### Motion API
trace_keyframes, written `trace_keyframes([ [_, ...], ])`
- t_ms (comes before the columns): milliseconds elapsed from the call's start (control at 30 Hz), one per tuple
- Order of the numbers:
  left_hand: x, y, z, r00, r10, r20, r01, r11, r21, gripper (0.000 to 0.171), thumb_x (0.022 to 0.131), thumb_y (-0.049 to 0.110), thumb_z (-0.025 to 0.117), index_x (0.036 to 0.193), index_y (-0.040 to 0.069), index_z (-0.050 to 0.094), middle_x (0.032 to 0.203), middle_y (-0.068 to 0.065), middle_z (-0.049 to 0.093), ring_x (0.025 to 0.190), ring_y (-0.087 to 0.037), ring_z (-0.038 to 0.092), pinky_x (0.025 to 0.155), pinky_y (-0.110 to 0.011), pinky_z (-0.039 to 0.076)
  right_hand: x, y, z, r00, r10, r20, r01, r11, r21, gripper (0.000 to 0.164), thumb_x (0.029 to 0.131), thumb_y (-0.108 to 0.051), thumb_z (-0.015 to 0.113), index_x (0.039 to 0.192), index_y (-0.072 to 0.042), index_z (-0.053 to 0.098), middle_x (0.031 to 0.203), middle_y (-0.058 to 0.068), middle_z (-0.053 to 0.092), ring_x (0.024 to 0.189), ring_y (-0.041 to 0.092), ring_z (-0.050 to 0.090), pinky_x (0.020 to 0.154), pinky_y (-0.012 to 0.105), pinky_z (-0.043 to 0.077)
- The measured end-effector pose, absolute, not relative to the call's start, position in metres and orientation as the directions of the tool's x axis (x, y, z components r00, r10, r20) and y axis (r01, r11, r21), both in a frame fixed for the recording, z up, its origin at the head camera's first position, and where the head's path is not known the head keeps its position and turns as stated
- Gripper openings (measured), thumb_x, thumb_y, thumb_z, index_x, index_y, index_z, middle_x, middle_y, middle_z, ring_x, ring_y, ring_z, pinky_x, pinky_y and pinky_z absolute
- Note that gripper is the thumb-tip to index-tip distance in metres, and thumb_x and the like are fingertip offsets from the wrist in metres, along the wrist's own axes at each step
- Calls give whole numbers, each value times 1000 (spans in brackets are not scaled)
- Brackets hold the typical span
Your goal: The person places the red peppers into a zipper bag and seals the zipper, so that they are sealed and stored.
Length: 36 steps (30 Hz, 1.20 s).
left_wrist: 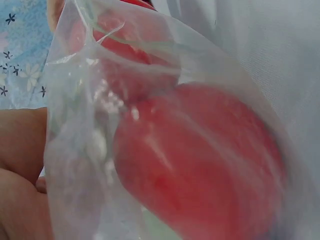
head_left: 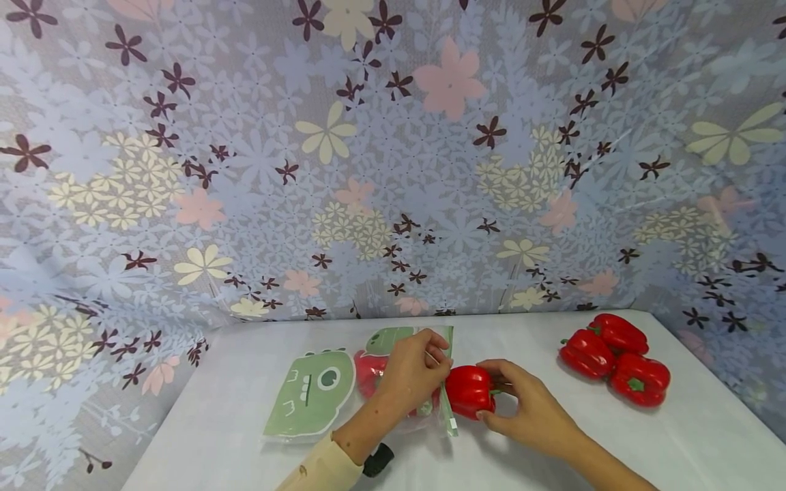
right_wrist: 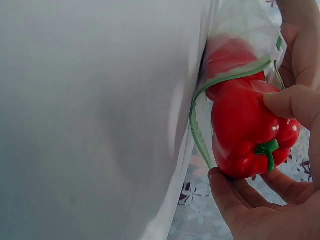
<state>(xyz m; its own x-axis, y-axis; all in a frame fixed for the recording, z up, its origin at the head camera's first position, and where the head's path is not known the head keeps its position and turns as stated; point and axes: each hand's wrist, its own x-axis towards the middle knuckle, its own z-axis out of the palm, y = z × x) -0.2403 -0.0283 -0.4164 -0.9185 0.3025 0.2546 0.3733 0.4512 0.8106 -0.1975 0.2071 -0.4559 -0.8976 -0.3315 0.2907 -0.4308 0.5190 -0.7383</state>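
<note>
My right hand (head_left: 531,409) grips a red bell pepper (head_left: 469,390) with a green stem, thumb on one side and fingers on the other. The pepper sits at the mouth of a clear zip bag (right_wrist: 245,22), whose green zip edge (right_wrist: 200,132) stands apart around it. At that edge my left hand (head_left: 408,375) pinches the bag with curled fingers. Through the film, more red pepper (left_wrist: 200,160) shows in the left wrist view. The left hand and forearm hide part of the bag in the head view.
A green cartoon-monster print on clear plastic (head_left: 313,392) lies left of the hands. Three red bell peppers (head_left: 638,378) are grouped at the right of the white table (head_left: 215,402). Flower-patterned cloth (head_left: 393,170) rises behind the table.
</note>
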Motion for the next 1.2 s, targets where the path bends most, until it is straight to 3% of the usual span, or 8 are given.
trace_keyframes([
  [433,-240,-27,-416,-904,320,285,406,424,810,20,95,8,77,114,5,70,88,5,68,71,-2,65,64,-18,57,-210,192,-464,-869,-405,285,-467,479,-743,64,85,-24,90,139,-13,58,130,-1,68,115,21,69,98,36,59],
  [1200,-243,-22,-425,-870,279,407,491,398,775,17,90,1,76,105,6,71,85,4,69,69,2,64,65,-18,56,-234,168,-472,-809,-529,255,-466,313,-828,55,90,-8,81,140,-5,57,137,13,62,122,34,65,101,40,57],
])
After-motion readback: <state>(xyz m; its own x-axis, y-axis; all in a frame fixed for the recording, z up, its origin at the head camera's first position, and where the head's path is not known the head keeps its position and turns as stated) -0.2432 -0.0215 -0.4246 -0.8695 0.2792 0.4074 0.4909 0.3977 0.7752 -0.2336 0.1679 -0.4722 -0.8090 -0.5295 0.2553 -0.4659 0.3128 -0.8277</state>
